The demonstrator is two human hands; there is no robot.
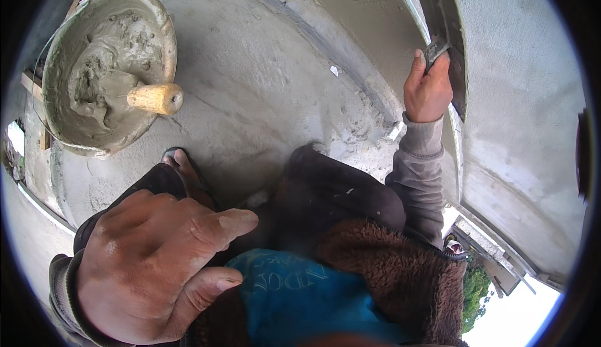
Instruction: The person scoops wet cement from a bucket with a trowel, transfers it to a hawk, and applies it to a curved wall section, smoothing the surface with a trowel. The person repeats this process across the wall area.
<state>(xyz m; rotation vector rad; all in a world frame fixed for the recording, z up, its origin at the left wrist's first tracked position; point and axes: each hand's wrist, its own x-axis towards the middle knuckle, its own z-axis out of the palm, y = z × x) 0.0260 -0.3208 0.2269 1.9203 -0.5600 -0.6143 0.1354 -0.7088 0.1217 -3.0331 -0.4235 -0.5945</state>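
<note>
At the upper right, my right hand [429, 89] grips the dark handle of a plastering trowel [459, 74]. The trowel's long, dark blade runs along the edge of a grey wall, beside a pale strip [410, 2]. Low on the left and close to the camera is my left hand [156, 262], its thumb and index finger apart. Nothing shows between them; the other fingers are curled under and partly hidden. Beyond that hand stands a round bucket [170, 34] of wet grey mortar [94, 52]. A wooden-handled trowel [154, 99] rests in it, blade sunk in the mortar.
Grey plastered wall [519, 84] rises at the right. Mortar crumbs [357, 128] lie along the base of a curved ledge. My sandalled foot [184, 165] and bent knee [350, 190] are below. Wooden pieces [31, 86] stick out by the bucket; greenery [476, 290] shows at lower right.
</note>
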